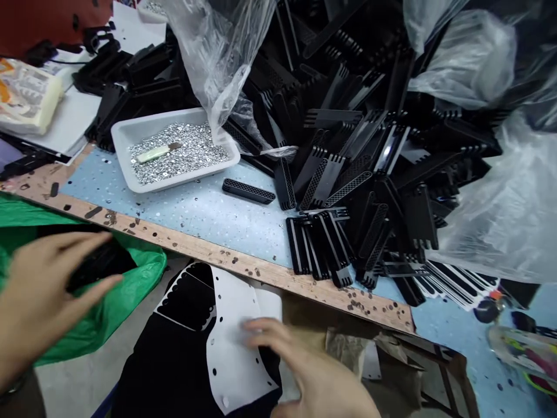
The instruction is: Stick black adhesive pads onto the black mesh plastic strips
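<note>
At the lower left, my left hand (pixel 47 296) is over a green plastic bag (pixel 143 273), thumb and fingers apart, nothing between them. Dark contents show inside the bag behind it. My right hand (pixel 317 371) reaches in from the bottom, fingers stretched out over a white sheet backing (pixel 235 337) with small black dots; whether the fingertips touch it I cannot tell. That sheet lies on my lap, beside a black sticker sheet with a scalloped white edge (pixel 185 299). Dark clothing covers the lap (pixel 169 366).
A white tray (pixel 126 168) of small shiny metal pieces holds a pale-handled tool (pixel 152 153). Behind the table edge (pixel 209 249) lies a large heap of black plastic parts (pixel 331 174), partly under clear plastic bags (pixel 509 203). A brown paper bag (pixel 391 377) stands below.
</note>
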The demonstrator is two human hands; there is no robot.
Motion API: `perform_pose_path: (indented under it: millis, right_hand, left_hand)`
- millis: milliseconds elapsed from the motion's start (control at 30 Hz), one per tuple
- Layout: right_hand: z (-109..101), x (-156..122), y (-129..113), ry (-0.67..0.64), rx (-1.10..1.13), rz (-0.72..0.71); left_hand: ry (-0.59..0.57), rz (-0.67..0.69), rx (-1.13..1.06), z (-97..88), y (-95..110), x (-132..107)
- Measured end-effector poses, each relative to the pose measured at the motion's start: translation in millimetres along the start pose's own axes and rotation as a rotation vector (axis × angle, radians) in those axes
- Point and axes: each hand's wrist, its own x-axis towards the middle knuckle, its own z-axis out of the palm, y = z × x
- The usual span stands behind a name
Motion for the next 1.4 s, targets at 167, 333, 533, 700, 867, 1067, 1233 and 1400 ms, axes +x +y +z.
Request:
perform_pose_path:
  millis: [167, 333, 533, 700, 867, 1067, 1233, 1400]
  right_hand:
    - [33.7, 11.4, 1.0, 0.091, -0.031, 0.070]
    - [3.5, 13.2, 16.0, 0.792, 0.043, 0.151]
    - [-16.7, 33.1, 16.8, 1.385, -0.539, -0.042]
    - [9.8, 63.9, 10.5, 1.067, -0.578, -0.403]
    - [16.6, 80.4, 19.9, 0.979, -0.495, -0.300]
    - [14.6, 92.8, 21.1, 1.021, -0.527, -0.258]
    - [15.5, 73.0, 31.6, 0.979, -0.416, -0.263]
    - [60.1, 30.2, 65.9, 0.756, -0.551, -0.083]
  left_hand:
    - [-0.536, 0.521, -0.113, 89.6, 61.9, 0.1]
    - [-0.681, 0.420, -0.361, 124.2, 92.5, 21.4]
    - [-0.657, 0.007, -0.650, 125.6, 98.7, 34.8]
    - [-0.516, -0.325, -0.923, 141.8, 93.5, 41.3]
    - [-0.690, -0.265, -1.243, 134.3, 84.8, 42.2]
    - [-0.461, -0.351, -1.177, 146.0, 84.2, 49.2]
    - [-0.295, -0.321, -0.914, 123.0, 68.2, 64.8]
    - [0.002, -0.201, -0.743, 83.0, 40.5, 80.0]
